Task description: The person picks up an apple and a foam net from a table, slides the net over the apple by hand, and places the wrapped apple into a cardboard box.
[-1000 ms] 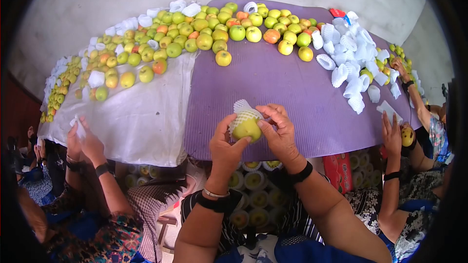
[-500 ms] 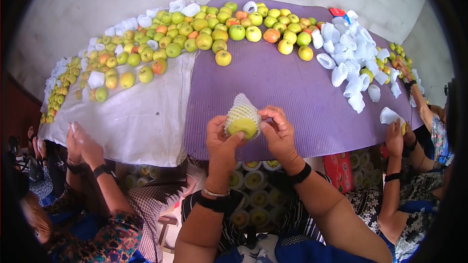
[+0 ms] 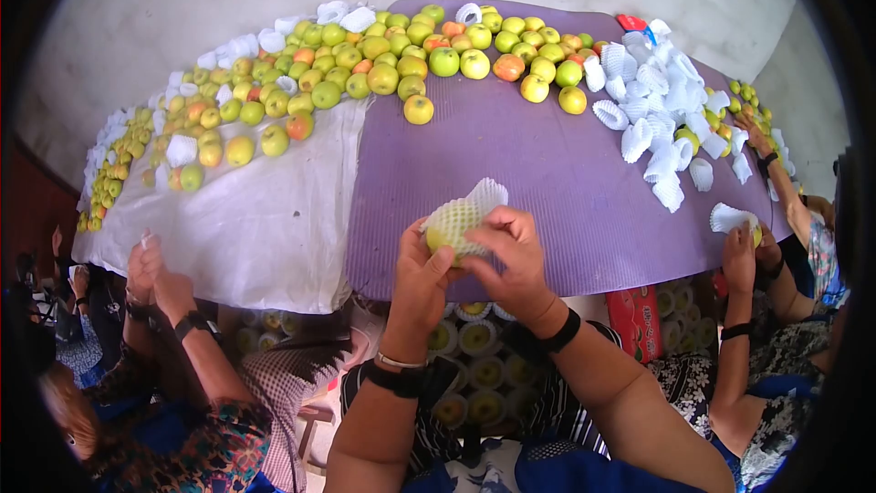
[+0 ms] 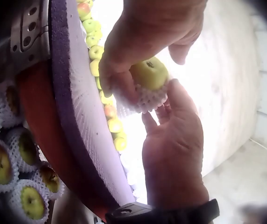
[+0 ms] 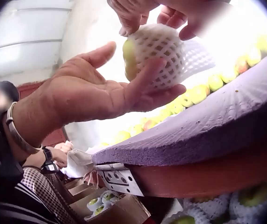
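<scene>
A yellow-green apple (image 4: 151, 73) sits partly inside a white foam net sleeve (image 5: 163, 49), held up over the front edge of the purple mat. My left hand (image 3: 420, 278) holds the apple from the left; in the right wrist view its fingers lie beneath and against the net, with the thumb lifted away. From the other side, my right hand (image 3: 518, 265) has thumb and fingertips at the net's edge, pinching it around the fruit. The net's loose end flares up beyond the apple in the head view. One bare end of the apple, with its dark hollow, shows in the left wrist view.
Loose apples (image 3: 365, 50) lie heaped along the back of the purple mat (image 3: 584, 201) and the white sheet (image 3: 265, 201). Foam nets (image 3: 652, 100) are piled at right. Netted apples (image 3: 479, 374) stand below the table edge. Other people's hands (image 3: 155, 278) work on both sides.
The net covers more of the apple than a second ago, and its flared end has tipped to the right. My right hand has moved in closer, across the front of the net.
</scene>
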Demonstrator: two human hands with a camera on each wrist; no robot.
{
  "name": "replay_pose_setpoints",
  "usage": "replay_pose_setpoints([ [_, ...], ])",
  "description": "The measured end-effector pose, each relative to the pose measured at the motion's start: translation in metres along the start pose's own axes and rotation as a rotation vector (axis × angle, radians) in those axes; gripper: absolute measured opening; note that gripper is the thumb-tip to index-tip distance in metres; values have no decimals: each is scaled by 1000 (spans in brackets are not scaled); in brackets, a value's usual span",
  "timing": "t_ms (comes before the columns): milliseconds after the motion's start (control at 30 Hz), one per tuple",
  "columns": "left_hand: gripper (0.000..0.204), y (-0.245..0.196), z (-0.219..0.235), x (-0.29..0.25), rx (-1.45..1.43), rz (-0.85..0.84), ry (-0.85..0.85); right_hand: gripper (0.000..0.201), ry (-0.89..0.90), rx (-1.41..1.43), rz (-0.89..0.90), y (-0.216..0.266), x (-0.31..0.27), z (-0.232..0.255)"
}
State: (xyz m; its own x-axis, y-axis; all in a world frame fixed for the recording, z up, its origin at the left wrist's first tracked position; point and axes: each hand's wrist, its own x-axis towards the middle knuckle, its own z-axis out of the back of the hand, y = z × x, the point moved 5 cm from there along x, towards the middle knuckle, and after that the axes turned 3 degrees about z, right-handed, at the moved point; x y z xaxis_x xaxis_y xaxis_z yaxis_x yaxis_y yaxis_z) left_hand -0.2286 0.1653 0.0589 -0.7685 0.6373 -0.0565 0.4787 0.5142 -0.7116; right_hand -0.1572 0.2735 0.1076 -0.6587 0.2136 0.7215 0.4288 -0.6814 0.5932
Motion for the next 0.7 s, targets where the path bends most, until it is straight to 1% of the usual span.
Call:
replay_pose_setpoints([
  [33, 45, 2, 0, 1, 0, 3, 1, 31, 32, -51, 60, 6, -1, -2],
  [100, 47, 3, 3, 2, 76, -27, -37, 32, 55, -10, 69, 11, 1, 1],
  [133, 47, 1, 2, 1, 79, -24, -36, 33, 77, 32, 80, 13, 2, 1],
  [167, 47, -1, 0, 1, 22, -6, -41, 33, 74, 31, 79, 10, 3, 2],
  [233, 47, -1, -3, 0, -37, 14, -43, 37, -195, 81, -164, -13, 1, 20],
  [267, 47, -1, -3, 0, -7, 28, -44, 39, -249, 162, -291, -32, -4, 21],
  [300, 46, 0, -3, 0, 24, 42, -45, 39, -250, 161, -292, -38, -5, 22],
  [367, 46, 1, -4, -1, 54, 48, -48, 30, -297, 450, -641, -61, -13, 20],
  [400, 46, 1, -5, -1, 84, 51, -51, 30, -299, 449, -641, -63, -13, 22],
  [467, 46, 5, -3, 0, 103, 54, -61, 19, -158, 656, -753, -68, -15, 14],
  [500, 46, 6, -2, 0, 123, 56, -73, 19, -158, 655, -753, -70, -17, 14],
  [567, 47, 6, -2, 0, 109, 61, -87, 10, -153, 338, -344, -60, -9, 21],
  [600, 48, 6, -1, 0, 96, 67, -101, 10, -153, 339, -345, -55, -7, 22],
  [667, 49, 6, 0, 0, 89, 73, -111, 11, -125, 692, -566, -48, -5, 18],
  [700, 50, 7, 0, 0, 81, 80, -120, 11, -126, 692, -566, -45, -3, 19],
])
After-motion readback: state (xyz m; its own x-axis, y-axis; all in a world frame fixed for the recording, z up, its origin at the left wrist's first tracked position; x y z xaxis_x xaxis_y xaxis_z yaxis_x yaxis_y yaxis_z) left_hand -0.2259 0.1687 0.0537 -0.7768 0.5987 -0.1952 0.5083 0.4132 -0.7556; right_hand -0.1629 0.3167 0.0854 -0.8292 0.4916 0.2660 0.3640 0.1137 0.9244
